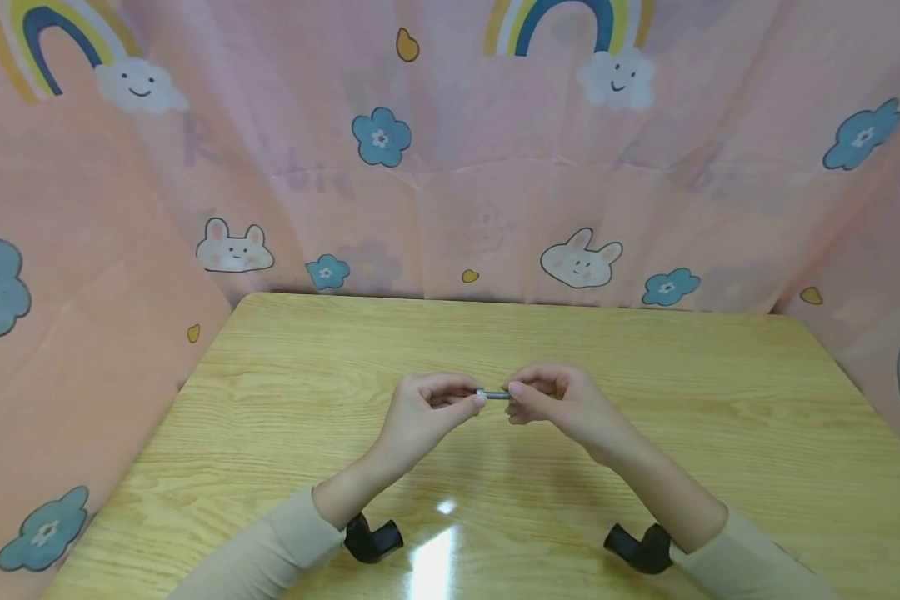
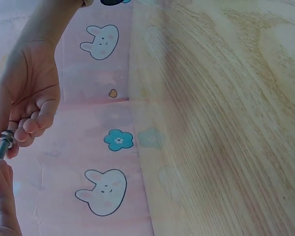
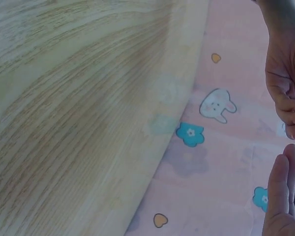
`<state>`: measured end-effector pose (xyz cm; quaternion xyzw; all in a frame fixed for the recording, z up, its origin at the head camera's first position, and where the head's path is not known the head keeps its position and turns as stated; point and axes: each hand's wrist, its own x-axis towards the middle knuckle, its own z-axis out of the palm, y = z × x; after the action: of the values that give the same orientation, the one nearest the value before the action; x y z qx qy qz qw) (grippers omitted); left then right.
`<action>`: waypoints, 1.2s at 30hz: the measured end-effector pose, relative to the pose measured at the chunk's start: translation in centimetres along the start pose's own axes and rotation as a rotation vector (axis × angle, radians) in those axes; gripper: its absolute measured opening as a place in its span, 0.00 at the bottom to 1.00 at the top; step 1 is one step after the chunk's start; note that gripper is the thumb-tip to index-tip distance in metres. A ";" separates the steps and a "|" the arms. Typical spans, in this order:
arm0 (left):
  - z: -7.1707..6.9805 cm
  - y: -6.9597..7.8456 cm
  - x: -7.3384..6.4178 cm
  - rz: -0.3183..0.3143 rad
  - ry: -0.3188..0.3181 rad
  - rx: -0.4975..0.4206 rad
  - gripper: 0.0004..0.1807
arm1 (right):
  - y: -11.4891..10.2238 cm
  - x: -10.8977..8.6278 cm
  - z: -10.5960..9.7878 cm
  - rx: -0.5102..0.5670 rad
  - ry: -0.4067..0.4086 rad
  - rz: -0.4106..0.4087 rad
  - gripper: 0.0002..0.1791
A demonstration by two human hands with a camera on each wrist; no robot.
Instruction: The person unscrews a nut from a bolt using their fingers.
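A small metal bolt (image 1: 497,395) lies level between the two hands, raised in front of the person over the table. My left hand (image 1: 417,421) pinches its left end between thumb and fingers. At its right end, the thumb and fingertips of my right hand (image 1: 573,410) grip a nut (image 2: 8,137), with ring-like metal parts showing at the fingertips in the left wrist view. The bare threaded shank (image 2: 0,151) shows between the hands there. In the right wrist view the bolt is almost wholly hidden at the right border, behind the fingers.
The wood-grain table (image 1: 285,383) reaches back to a pink printed curtain (image 1: 450,200), which also hangs at both sides. A black curved device (image 1: 373,542) sits at the left wrist, another black device (image 1: 640,550) at the right. Light glares off the tabletop near the front.
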<state>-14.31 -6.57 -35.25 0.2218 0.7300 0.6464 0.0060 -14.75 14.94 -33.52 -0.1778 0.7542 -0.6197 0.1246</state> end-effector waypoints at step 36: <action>-0.1 0.2 -0.1 0.009 0.018 -0.002 0.11 | -0.3 0.0 0.0 0.031 -0.048 0.024 0.18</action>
<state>-14.17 -6.68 -35.13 0.2191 0.7283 0.6493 -0.0031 -14.72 14.89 -33.23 -0.1817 0.7435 -0.6252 0.1527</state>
